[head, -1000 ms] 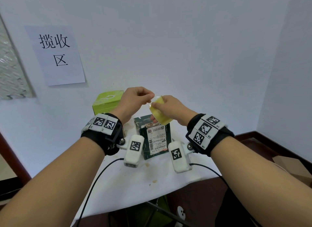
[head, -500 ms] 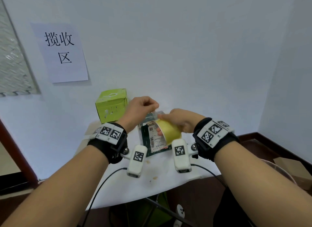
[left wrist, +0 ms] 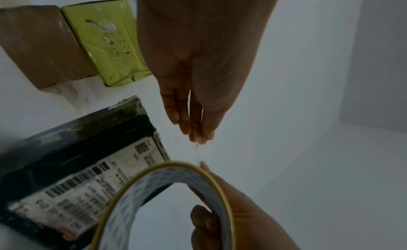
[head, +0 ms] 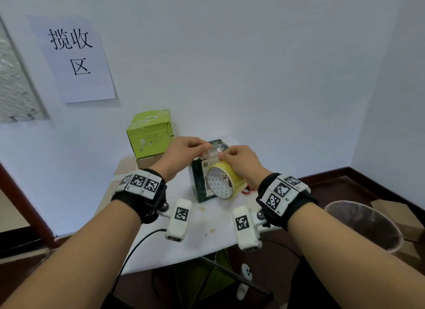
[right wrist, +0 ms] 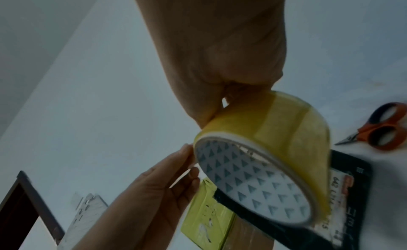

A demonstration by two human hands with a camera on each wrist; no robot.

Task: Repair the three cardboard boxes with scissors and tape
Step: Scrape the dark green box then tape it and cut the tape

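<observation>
Head view shows both hands raised over the white table (head: pixel 147 237), close together above the dark green box (head: pixel 199 182). The right hand (head: pixel 239 163) is wrapped around the yellow tape roll (head: pixel 224 181), its thumb and fingers clamped on the rim, and the roll hides most of the box's front label. The left hand (head: pixel 181 151) pinches the free end of a clear tape strip (head: pixel 212 151) drawn from the roll; the strip is glossy and almost see-through, so its edges are hard to trace, and I cannot tell whether it touches the box top yet.

From the left wrist the pinching fingertips (left wrist: pixel 199 131) meet on a faint thread of tape, and only part of the roll's ring is in frame. The right wrist picture is dim and blurred; there the roll's patterned inner core fills the middle and covers much of the dark box.

1 light green box (head: pixel 150 132) stands at the back of the table near the wall, resting on a brown cardboard box (left wrist: pixel 42 44) of which the head view shows only a sliver. The scissors (right wrist: pixel 383 127), orange and dark handled, lie on the table to the right of the dark box; in the head view they are nearly all hidden behind the right wrist. A paper sign (head: pixel 73 58) with printed characters hangs on the wall, and a bin (head: pixel 365 223) stands on the floor at right, partly cut off by the right arm.
</observation>
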